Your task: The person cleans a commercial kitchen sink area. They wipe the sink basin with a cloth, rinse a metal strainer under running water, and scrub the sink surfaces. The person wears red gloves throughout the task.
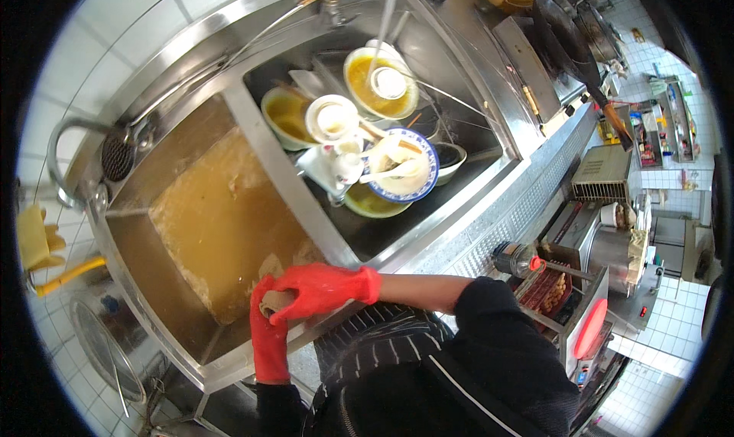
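Observation:
Both my hands are in red rubber gloves over the near rim of a steel double sink [338, 239]. My left hand [268, 336] and my right hand [318, 288] close together around a brownish wad [276, 302], mostly covered by the gloves; whether it is cloth or a scrubber I cannot tell. Beyond them, cloudy brown water [223, 219] fills the left basin. In the right basin lie a blue-rimmed bowl [427, 173] with a white spoon [390, 172] in it, a white cup [331, 120], and a large bowl of yellowish liquid [358, 75]. Water runs from above onto the large bowl.
A long-handled tool [275, 24] rests along the sink's back ledge. At left are a curved faucet [74, 124], yellow gloves [37, 239] and a round mesh strainer [109, 345]. To the right stand a plastic bottle [513, 258], a wok [553, 35] and a large steel pot [610, 256].

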Available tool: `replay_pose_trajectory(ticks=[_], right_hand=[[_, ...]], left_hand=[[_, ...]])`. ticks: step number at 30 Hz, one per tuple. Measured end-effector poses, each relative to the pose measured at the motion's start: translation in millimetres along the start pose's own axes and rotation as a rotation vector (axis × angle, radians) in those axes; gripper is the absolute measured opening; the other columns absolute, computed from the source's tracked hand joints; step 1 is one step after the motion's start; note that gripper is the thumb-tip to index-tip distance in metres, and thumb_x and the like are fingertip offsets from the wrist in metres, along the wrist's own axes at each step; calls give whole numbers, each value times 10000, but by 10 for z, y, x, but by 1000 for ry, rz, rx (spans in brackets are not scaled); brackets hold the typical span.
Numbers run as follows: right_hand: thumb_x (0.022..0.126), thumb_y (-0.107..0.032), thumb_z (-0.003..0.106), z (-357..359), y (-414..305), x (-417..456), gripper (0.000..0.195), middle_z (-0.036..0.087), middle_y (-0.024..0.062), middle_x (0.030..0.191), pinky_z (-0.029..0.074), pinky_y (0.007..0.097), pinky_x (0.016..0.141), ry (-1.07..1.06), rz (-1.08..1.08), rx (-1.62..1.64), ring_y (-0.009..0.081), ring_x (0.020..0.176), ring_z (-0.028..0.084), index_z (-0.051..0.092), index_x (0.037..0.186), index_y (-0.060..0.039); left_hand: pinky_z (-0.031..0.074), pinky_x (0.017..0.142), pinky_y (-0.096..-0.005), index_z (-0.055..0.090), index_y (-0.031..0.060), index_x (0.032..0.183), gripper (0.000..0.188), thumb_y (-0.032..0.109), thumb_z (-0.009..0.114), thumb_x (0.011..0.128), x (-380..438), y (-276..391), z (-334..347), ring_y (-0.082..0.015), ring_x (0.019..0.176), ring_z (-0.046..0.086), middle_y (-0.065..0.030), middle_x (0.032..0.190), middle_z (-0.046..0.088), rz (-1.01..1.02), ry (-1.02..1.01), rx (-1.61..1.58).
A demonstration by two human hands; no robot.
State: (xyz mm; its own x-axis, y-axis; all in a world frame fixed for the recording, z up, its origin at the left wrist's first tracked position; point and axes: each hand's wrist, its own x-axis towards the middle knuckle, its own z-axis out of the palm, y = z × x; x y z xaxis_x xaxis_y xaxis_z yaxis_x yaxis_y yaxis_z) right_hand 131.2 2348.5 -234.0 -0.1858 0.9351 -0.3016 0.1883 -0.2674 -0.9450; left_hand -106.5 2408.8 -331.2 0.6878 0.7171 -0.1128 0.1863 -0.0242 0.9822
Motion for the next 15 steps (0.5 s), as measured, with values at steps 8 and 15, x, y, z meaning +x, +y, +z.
replay_pose_trajectory(ticks=[8, 15], right_hand=[[909, -323, 780, -2711, 952, -1579, 552, 711, 170, 1255, 531, 394, 1006, 1061, 256, -262, 354, 1139, 694, 631, 1324, 10], [663, -569, 900, -3536, 1914, -1776, 1275, 600, 298, 1295, 502, 484, 1001, 1091, 525, -1146, 418, 1217, 598, 274, 1521, 135]], left_hand=[[533, 958, -364, 455, 43, 1545, 633, 111, 662, 951, 306, 152, 797, -224, 1147, 641, -112, 1311, 629, -432, 608, -530], [544, 943, -352, 475, 25, 1504, 563, 141, 633, 976, 150, 193, 1094, -227, 1120, 664, -124, 1308, 640, -558, 622, -479]])
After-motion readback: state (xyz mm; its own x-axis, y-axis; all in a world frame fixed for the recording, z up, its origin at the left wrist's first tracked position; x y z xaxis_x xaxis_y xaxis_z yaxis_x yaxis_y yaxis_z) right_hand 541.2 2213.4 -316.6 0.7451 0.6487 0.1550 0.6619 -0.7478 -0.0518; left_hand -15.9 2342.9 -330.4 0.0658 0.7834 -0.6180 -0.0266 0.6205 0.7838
